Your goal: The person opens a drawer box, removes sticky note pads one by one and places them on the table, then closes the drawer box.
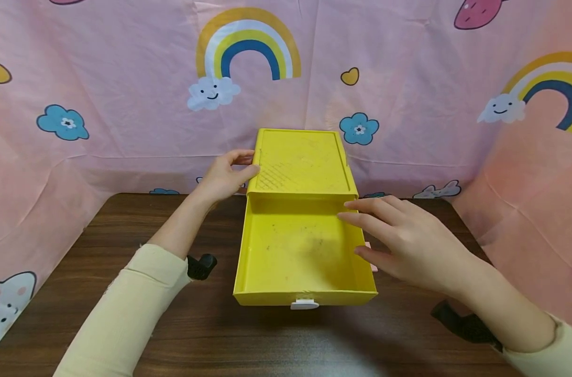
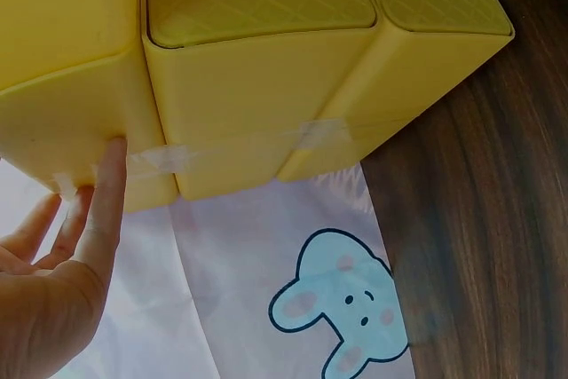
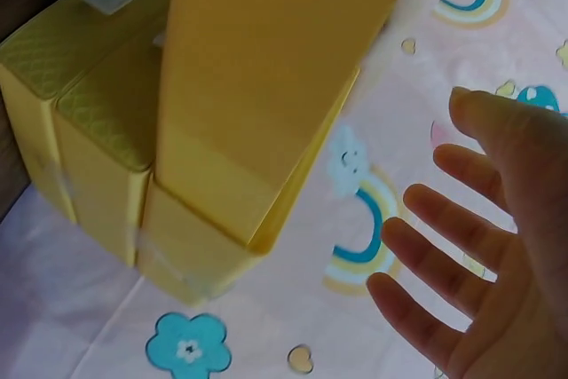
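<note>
A yellow drawer cabinet (image 1: 305,162) stands at the back of the table, its top drawer (image 1: 286,251) pulled out toward me. Inside that drawer only its scuffed floor shows. A white handle (image 1: 305,304) sits on the drawer's front. My left hand (image 1: 223,178) rests against the cabinet's left side, thumb at the top edge; in the left wrist view its straight finger (image 2: 113,179) touches the side wall. Over the drawer's right edge hovers my right hand (image 1: 408,241), fingers spread and relaxed. The right wrist view shows this hand (image 3: 497,255) apart from the drawer, holding nothing.
Below the top drawer, the cabinet has two more closed drawers (image 3: 106,113) with quilted fronts. A small pink object (image 1: 372,257) shows partly beside the open drawer's right wall. Printed pink cloth (image 1: 149,63) hangs behind the dark wooden table (image 1: 196,319).
</note>
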The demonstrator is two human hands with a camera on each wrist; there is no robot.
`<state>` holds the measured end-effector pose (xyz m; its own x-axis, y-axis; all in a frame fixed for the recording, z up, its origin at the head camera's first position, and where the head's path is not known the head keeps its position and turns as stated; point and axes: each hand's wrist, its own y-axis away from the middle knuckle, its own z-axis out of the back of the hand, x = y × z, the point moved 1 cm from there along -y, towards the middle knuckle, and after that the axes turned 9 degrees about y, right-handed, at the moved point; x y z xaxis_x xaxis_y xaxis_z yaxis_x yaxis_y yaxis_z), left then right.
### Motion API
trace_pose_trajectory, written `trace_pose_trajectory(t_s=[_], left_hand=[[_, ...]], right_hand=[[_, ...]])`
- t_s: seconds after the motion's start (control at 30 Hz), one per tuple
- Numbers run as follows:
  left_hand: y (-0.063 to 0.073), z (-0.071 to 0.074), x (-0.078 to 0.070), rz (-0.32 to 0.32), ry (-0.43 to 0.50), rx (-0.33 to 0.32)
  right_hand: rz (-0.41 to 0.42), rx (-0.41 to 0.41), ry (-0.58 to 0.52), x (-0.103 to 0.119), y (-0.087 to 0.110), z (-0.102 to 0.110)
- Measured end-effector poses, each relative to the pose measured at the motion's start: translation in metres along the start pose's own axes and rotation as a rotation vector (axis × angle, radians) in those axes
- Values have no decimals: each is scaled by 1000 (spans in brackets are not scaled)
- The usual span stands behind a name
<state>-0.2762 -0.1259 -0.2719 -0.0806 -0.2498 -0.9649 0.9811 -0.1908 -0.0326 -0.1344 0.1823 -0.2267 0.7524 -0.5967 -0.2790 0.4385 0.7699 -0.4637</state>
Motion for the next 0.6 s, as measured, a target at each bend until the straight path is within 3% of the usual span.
trace_pose_trajectory(t_s=[0.6], left_hand=[[1,0,1,-3,0,0]], right_hand=[[153,-87,4,50,-9,2]])
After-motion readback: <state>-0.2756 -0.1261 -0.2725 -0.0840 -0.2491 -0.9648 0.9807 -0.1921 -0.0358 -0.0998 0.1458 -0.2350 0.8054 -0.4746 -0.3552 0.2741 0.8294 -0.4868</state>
